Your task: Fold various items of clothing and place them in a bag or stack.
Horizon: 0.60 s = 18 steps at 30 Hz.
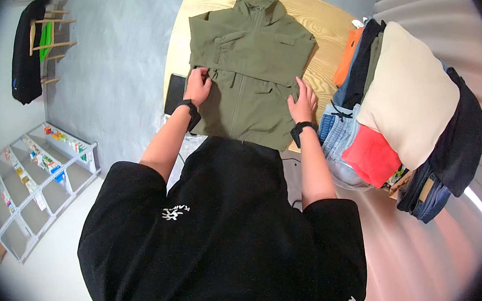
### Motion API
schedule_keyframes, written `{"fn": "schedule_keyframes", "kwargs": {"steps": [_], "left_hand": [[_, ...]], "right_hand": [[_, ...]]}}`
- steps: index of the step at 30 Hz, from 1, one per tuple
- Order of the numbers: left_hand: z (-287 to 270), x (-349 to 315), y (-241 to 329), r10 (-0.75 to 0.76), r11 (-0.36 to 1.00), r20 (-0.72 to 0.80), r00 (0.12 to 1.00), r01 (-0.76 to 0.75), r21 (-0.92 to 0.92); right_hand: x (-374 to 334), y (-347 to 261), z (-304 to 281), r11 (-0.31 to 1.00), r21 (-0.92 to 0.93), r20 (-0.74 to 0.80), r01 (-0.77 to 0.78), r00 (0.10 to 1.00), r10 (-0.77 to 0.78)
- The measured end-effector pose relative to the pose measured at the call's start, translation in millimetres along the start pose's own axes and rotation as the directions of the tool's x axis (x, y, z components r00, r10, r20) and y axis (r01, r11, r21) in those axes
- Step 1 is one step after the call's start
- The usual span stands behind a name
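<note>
An olive-green jacket (251, 52) lies flat, front side up, with its collar at the far end and its hem toward me. Its sleeves are folded across the chest. At the jacket's left edge, my left hand (198, 86) has its fingers curled in on the fabric near a sleeve fold. On the opposite edge rests my right hand (303, 103), its fingers spread and touching the cloth near the other end of the fold. Each wrist wears a black band. The undersides of both hands are hidden.
Under the jacket is a wooden table (330, 25). To the right stand piled clothes, with a cream cushion (409, 89), a red folded garment (371, 155) and jeans (424, 196). A flat black object (174, 93) lies by the left edge. A metal rack (43, 188) stands at lower left.
</note>
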State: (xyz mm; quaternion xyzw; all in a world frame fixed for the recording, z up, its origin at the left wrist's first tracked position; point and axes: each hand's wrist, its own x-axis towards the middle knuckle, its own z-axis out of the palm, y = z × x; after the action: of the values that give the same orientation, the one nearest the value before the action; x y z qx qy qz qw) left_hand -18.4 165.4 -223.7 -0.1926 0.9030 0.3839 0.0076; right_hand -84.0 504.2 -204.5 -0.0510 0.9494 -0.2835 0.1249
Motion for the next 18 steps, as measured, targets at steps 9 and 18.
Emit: {"fn": "schedule_keyframes", "kwargs": {"steps": [9, 18], "left_hand": [[-53.7, -92.0, -7.4, 0.116, 0.932, 0.223, 0.968, -0.184, 0.311], [-86.5, -143.4, -75.2, -0.126, 0.976, 0.309, 0.943, 0.063, 0.207]], "right_hand": [[-110.5, 7.7, 21.5, 0.899, 0.344, 0.061, -0.273, 0.961, 0.268], [-187.6, 19.7, 55.0, 0.907, 0.348, 0.01, -0.237, 0.968, 0.249]]}}
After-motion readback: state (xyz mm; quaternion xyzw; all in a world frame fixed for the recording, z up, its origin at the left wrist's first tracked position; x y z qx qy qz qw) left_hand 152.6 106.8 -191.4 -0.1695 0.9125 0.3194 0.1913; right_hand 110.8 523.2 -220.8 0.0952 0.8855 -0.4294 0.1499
